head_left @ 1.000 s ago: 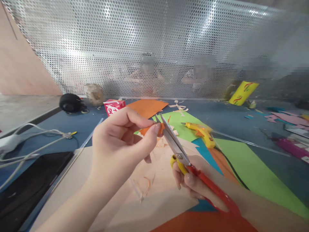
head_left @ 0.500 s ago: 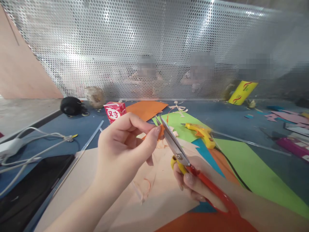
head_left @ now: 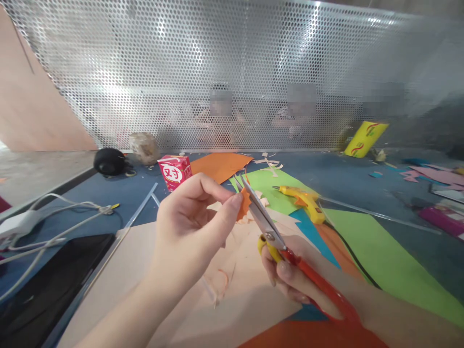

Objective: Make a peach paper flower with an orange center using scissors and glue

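Observation:
Between thumb and fingertips, my left hand (head_left: 197, 217) pinches a small orange paper piece (head_left: 244, 205) with a jagged edge. My right hand (head_left: 290, 270) is closed around the red and yellow handles of a pair of scissors (head_left: 266, 227). The blades are slightly apart and lie right against the orange piece, on its right side. Below both hands spreads a large pale pink sheet of paper (head_left: 250, 295), with thin paper offcuts (head_left: 223, 285) on it.
A yellow glue gun (head_left: 304, 200) lies on green paper (head_left: 282, 179) at the right. Behind my left hand stand a red carton (head_left: 174, 171) and a jar (head_left: 144, 147). A black phone (head_left: 54, 285) and white cables (head_left: 47, 237) lie left. A perforated metal panel (head_left: 246, 58) rises behind.
My left hand has shifted slightly right and turned the orange paper, so more of its jagged edge shows. The scissors have barely moved. The whole view has shifted a little.

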